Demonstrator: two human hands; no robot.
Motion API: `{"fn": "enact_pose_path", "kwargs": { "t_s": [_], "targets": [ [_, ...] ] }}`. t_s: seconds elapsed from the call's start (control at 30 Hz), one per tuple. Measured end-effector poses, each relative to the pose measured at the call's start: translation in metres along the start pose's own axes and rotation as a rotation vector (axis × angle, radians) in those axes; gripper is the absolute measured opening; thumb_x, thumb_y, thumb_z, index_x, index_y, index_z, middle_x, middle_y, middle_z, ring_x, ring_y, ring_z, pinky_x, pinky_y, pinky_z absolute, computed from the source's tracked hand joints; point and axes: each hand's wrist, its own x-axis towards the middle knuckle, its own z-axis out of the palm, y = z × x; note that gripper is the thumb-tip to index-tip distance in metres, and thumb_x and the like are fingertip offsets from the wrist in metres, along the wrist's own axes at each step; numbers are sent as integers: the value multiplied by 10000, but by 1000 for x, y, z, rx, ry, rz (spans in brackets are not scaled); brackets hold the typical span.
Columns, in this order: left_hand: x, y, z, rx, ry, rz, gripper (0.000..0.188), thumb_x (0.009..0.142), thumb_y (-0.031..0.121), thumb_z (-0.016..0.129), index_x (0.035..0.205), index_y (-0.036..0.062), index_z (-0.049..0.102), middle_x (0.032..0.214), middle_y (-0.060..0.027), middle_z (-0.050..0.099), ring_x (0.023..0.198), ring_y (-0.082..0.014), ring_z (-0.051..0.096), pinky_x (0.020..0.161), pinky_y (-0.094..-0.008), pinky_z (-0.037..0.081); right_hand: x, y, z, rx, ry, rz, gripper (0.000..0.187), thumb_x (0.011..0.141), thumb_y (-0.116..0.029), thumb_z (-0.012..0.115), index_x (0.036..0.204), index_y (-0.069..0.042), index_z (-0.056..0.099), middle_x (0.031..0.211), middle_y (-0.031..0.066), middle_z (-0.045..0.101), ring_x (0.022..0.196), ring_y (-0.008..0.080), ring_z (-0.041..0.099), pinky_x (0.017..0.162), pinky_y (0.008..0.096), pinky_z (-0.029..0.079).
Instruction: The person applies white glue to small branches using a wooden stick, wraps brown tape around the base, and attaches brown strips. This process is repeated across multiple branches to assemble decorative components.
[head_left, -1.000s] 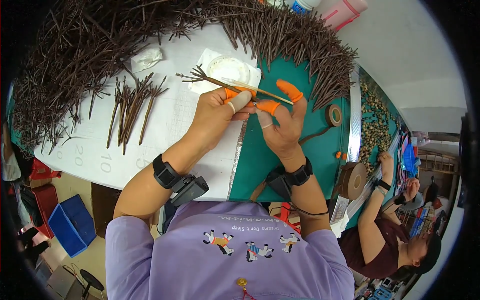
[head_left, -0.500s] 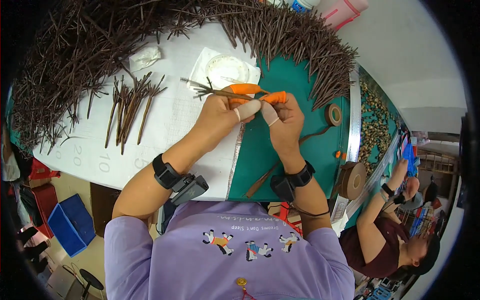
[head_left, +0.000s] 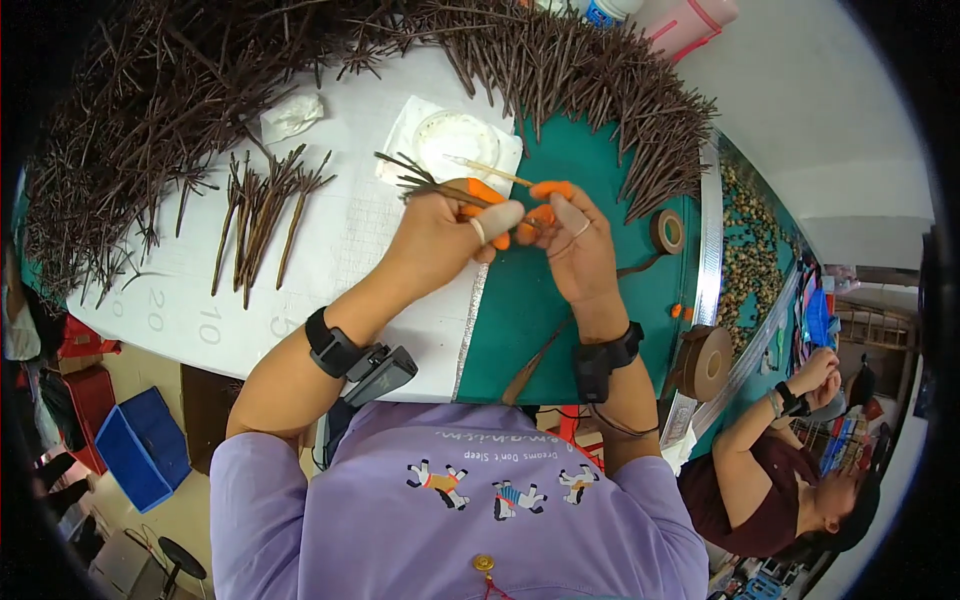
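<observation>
My left hand (head_left: 440,230) pinches a brown artificial twig (head_left: 430,186), its forked tips pointing left and its lower end toward my right hand. Orange finger covers and a pale thumb cover show on my fingers. Close to the twig's lower end, my right hand (head_left: 580,250) has its fingers curled together, slightly blurred; what they hold is hidden. A thin stick (head_left: 495,171) runs from the white dish (head_left: 425,135) toward my right index fingertip; whether they touch, I cannot tell. Brown tape (head_left: 640,266) trails from a small roll (head_left: 668,232) beneath my right wrist.
Finished-looking stems (head_left: 262,225) lie in a small bundle on the white mat (head_left: 350,260). Twig heaps (head_left: 130,120) cover the far left, with more stems (head_left: 600,90) at the back right. A larger tape roll (head_left: 704,364) stands right. A co-worker (head_left: 770,460) sits beyond.
My right hand has shifted right and turned, its fingers moving apart from my left thumb. The twig has moved slightly right, and the tape's loose end has slid toward the table's near edge.
</observation>
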Motion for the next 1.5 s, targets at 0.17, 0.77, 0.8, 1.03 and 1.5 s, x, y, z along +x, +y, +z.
{"fn": "enact_pose_path", "kwargs": {
  "t_s": [0.17, 0.77, 0.8, 1.03, 1.5],
  "targets": [
    [4, 4, -5, -338, 89, -207, 169, 806, 171, 594, 745, 13, 595, 584, -32, 567, 425, -76, 472, 423, -201, 385, -3, 10, 10, -667, 218, -643, 201, 779, -61, 573, 968, 4, 554, 856, 87, 561, 741, 177, 554, 659, 256, 443],
    [5, 5, -10, -425, 100, -226, 187, 812, 205, 593, 761, 26, 603, 597, -26, 577, 433, -76, 497, 420, -196, 414, -8, 7, 23, -1164, 214, -836, 263, 708, -32, 641, 955, 1, 558, 831, 74, 504, 678, 158, 501, 606, 251, 422],
    [6, 4, -10, -486, 88, -251, 188, 811, 210, 594, 764, 28, 604, 600, -27, 580, 437, -79, 505, 423, -199, 424, -8, 7, 24, -1150, 203, -876, 269, 714, -36, 637, 968, 2, 556, 835, 74, 503, 679, 154, 499, 607, 249, 423],
    [6, 2, -12, -595, 30, -298, 181, 805, 215, 602, 771, 37, 608, 610, -31, 591, 457, -89, 532, 446, -209, 460, -6, 8, 26, -1126, 130, -835, 284, 731, -28, 618, 1007, -1, 563, 845, 81, 504, 682, 152, 500, 622, 252, 426],
    [6, -1, -11, -316, 35, -188, 152, 809, 164, 593, 874, 27, 604, 709, -27, 602, 535, -79, 545, 524, -195, 471, -3, 6, 23, -1259, 117, -954, 247, 722, 14, 579, 967, -8, 588, 894, 101, 499, 747, 188, 515, 656, 272, 424]
  ]
}}
